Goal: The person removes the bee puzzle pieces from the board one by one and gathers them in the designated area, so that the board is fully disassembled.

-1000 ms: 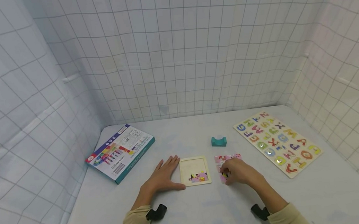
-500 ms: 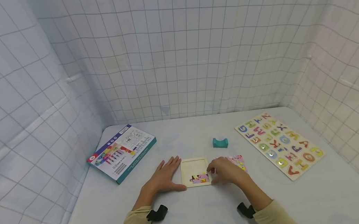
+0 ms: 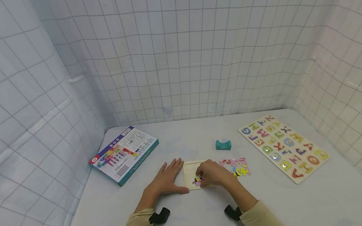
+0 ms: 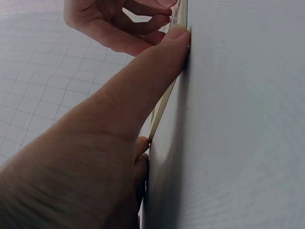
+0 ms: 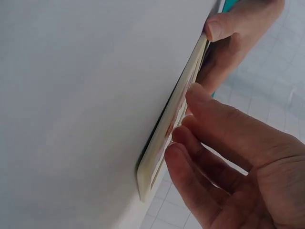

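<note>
In the head view, my left hand lies with its fingers spread along the left side of a square wooden puzzle tray. Its thumb presses at the tray's near edge. Over the tray's lower part, my right hand is bent down, thumb and fingers pinching a small jigsaw piece, mostly hidden by them. Jigsaw pieces in the tray are partly covered by that hand. In the right wrist view the thumb and fingertips are close against the tray's face. More pink and yellow jigsaw pieces lie right of the tray.
A teal curved block stands behind the loose pieces. To the right lies a wooden alphabet board; on the left is a flat printed box. Grid-patterned white cloth walls surround the table.
My right hand has moved left from the loose jigsaw pieces to above the tray, carrying a piece. More of the loose pieces are now uncovered. The left hand has stayed on the tray.
</note>
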{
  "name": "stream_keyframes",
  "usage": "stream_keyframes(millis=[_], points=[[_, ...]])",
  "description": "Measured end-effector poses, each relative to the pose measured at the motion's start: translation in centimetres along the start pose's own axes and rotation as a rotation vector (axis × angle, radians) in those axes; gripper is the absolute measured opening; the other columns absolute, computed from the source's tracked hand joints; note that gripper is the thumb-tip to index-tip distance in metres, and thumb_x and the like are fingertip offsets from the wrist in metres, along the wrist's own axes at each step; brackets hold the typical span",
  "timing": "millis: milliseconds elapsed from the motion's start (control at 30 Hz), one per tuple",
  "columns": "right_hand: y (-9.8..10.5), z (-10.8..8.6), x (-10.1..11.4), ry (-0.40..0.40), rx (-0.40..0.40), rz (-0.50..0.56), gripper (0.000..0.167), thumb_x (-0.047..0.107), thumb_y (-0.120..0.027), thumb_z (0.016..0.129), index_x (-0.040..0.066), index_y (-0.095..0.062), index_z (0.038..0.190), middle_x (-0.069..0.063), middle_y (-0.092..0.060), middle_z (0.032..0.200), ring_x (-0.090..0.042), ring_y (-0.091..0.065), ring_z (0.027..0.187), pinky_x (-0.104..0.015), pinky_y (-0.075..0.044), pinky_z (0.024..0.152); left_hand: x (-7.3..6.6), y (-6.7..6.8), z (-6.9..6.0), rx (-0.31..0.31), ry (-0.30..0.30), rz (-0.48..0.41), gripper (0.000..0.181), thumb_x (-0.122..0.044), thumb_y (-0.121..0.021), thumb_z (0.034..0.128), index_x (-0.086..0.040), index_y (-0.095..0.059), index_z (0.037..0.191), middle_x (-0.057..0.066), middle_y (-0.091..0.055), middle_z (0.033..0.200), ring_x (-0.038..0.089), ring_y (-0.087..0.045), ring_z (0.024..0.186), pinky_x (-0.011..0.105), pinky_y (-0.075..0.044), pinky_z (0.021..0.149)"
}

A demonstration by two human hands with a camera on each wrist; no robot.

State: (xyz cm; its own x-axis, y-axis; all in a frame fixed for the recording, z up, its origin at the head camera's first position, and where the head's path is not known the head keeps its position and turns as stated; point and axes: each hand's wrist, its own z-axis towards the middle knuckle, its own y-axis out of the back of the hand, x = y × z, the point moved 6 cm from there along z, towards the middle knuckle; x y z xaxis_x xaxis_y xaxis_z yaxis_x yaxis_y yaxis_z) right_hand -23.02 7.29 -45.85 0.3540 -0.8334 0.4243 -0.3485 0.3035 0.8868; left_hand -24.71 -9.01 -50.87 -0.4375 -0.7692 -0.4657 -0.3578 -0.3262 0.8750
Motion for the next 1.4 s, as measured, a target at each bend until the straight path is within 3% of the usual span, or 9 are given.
stream_keyframes(millis=[400,800,1200,1400], points=[[-0.5,0.3,0.8,0.004,0.026,-0.042,0.027,0.015,-0.086,0.073,0.01,-0.078,0.098,0.005,-0.07,0.083,-0.008,-0.053,0.074,-0.024,-0.051,0.072,0.0,0.0,0.0,0.0,0.01,0.001,0.111,-0.067,-0.072,0.0718,-0.013,-0.023,0.156,0.004,-0.019,0.164,0.026,-0.013,0.153,0.053,-0.008,0.124],[-0.5,0.2,0.9,-0.012,0.023,-0.042,0.025,0.015,-0.087,0.071,0.013,-0.071,0.091,0.006,-0.059,0.076,-0.008,-0.05,0.073,-0.021,-0.047,0.068,-0.1,0.1,0.1,-0.008,-0.002,-0.015,0.11,-0.064,-0.074,0.0716,-0.012,-0.025,0.155,0.005,-0.02,0.164,0.027,-0.014,0.153,0.054,-0.008,0.124],[-0.3,0.3,1.3,0.043,0.026,-0.062,0.02,0.007,-0.085,0.071,0.01,-0.075,0.088,0.005,-0.063,0.075,-0.007,-0.05,0.069,-0.02,-0.048,0.065,-0.1,0.1,-0.2,-0.002,0.006,-0.011,0.111,-0.064,-0.074,0.0716,-0.012,-0.024,0.156,0.004,-0.019,0.164,0.026,-0.013,0.153,0.053,-0.008,0.124],[0.0,0.3,1.3,0.022,0.041,-0.077,0.018,0.008,-0.084,0.073,0.01,-0.074,0.088,0.005,-0.061,0.073,-0.008,-0.05,0.069,-0.021,-0.047,0.065,-0.3,0.2,-0.3,-0.011,-0.01,-0.005,0.111,-0.063,-0.075,0.0716,-0.012,-0.024,0.155,0.005,-0.02,0.164,0.027,-0.014,0.153,0.054,-0.009,0.124]])
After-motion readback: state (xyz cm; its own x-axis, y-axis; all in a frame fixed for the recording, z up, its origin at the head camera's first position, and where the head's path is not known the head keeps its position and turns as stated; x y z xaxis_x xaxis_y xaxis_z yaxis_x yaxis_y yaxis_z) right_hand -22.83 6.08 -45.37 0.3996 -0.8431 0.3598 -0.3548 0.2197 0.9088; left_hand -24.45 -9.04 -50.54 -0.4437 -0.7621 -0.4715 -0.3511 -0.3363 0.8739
